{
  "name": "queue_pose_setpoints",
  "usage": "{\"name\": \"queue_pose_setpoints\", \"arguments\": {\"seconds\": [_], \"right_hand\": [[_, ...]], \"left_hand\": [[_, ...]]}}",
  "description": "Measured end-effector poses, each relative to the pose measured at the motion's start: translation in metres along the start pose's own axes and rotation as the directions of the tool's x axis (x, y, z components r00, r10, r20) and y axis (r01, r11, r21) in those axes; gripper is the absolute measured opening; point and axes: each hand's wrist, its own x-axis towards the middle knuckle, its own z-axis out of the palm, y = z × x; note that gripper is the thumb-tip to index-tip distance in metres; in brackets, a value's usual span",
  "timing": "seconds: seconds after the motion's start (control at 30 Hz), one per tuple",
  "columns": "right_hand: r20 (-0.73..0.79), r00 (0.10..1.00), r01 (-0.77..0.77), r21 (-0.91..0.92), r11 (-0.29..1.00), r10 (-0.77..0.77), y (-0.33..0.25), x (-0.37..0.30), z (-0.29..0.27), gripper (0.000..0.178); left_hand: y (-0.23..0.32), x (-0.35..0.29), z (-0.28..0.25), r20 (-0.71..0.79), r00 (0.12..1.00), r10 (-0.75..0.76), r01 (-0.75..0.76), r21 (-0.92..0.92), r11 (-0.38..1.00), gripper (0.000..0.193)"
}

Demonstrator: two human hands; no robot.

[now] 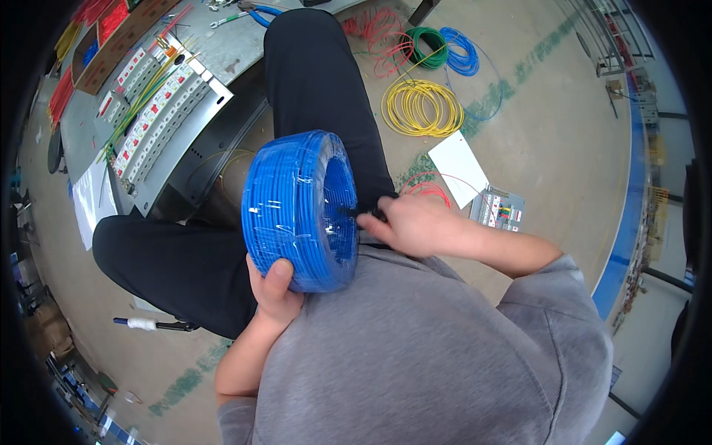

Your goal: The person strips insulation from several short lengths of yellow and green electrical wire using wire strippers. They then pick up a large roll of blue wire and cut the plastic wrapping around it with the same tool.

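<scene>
A thick coil of blue wire (285, 208), wrapped in clear plastic film, stands on edge in my lap between my thighs. My left hand (276, 285) grips its lower left side, thumb on the film and the other fingers hidden behind the coil. On the coil's right, my right hand (415, 225) is closed around a small black thing (377, 215). Its dark end points into the coil's open centre; its kind cannot be made out.
At upper left, a metal table bears a panel of circuit breakers (159, 107), a cardboard box (111, 44) and blue-handled pliers (259, 13). Yellow (423, 107), green (428, 48) and blue (461, 52) wire coils lie on the floor, near a white board (457, 169) and a small electrical unit (498, 208).
</scene>
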Motion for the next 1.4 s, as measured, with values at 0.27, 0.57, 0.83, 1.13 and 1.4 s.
{"name": "queue_pose_setpoints", "arguments": {"seconds": [0.27, 0.57, 0.83, 1.13, 1.4], "right_hand": [[0.000, 0.994, 0.110, -0.001, 0.994, -0.110, 0.018, 0.010, -0.004, 0.078], [0.244, 0.940, 0.171, 0.269, 0.948, -0.238, 0.018, 0.006, 0.010, 0.086], [0.394, 0.878, 0.118, 0.373, 0.920, -0.272, 0.009, -0.013, 0.005, 0.089], [0.268, 0.925, 0.205, 0.242, 0.948, -0.268, 0.005, -0.012, 0.008, 0.082], [-0.030, 0.993, 0.114, -0.076, 0.991, -0.117, 0.005, 0.005, 0.006, 0.077]], "left_hand": [[-0.006, -0.004, -0.001, -0.003, 1.000, 0.030, -0.030, 0.015, 0.999, 0.086], [-0.003, -0.005, -0.001, 0.016, 1.000, 0.002, -0.002, 0.015, 1.000, 0.087], [-0.005, -0.003, -0.001, -0.028, 0.999, 0.032, -0.032, 0.007, 0.999, 0.085], [-0.002, -0.003, 0.001, 0.003, 1.000, -0.012, 0.012, 0.001, 1.000, 0.089], [-0.002, -0.003, 0.002, -0.005, 1.000, 0.000, 0.000, -0.014, 1.000, 0.087]]}}
